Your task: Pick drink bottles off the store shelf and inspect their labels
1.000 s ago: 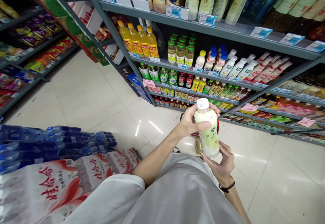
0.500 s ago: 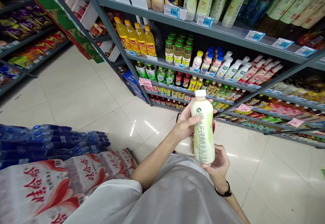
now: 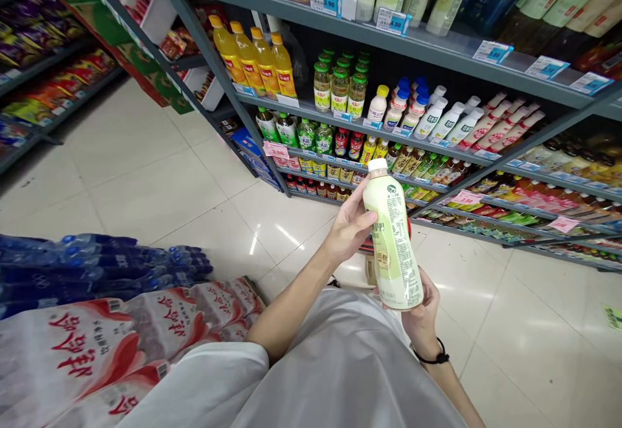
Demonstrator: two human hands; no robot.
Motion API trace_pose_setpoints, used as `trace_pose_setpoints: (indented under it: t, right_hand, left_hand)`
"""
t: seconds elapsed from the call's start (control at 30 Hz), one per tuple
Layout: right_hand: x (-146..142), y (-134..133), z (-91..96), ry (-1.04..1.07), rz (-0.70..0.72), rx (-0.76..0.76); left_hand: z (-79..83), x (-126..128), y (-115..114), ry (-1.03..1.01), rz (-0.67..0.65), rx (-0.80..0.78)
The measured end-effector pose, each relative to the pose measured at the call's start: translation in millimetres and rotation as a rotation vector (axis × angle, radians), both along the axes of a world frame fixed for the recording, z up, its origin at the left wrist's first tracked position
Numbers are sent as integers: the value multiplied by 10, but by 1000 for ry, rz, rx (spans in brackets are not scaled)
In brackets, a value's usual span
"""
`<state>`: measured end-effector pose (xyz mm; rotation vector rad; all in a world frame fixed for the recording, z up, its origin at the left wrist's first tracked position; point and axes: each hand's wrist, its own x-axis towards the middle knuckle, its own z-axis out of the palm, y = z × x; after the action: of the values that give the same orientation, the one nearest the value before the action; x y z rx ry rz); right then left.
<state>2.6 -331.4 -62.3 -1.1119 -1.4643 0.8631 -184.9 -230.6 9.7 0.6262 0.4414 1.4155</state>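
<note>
A pale green drink bottle with a white cap is held up in front of my body, its top leaning to the left. My left hand is closed around its upper left side, the thumb across the label. Low on the right, my right hand grips the bottle near its base, some of its fingers hidden behind it. Small print and a dark round logo show on the side facing me. A black band circles my right wrist.
A grey drinks shelf runs across the front, with yellow juice bottles and several rows of others. At lower left are wrapped water packs and blue bottle packs. A snack shelf stands far left. Tiled floor lies between.
The bottle has turned about its length, bringing more of the front label into view, and its top has tilted left. Both hands keep hold of it. The view has shifted slightly.
</note>
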Motion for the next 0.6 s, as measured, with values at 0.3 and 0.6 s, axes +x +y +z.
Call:
trace_pose_setpoints:
  t: [0.3, 0.6]
  right_hand:
    - [-40, 6, 44, 113, -12, -110]
    - [-53, 110, 143, 190, -143, 72]
  left_hand:
    - [14, -14, 40, 5, 62, -24]
    - [60, -35, 122, -90, 53, -38]
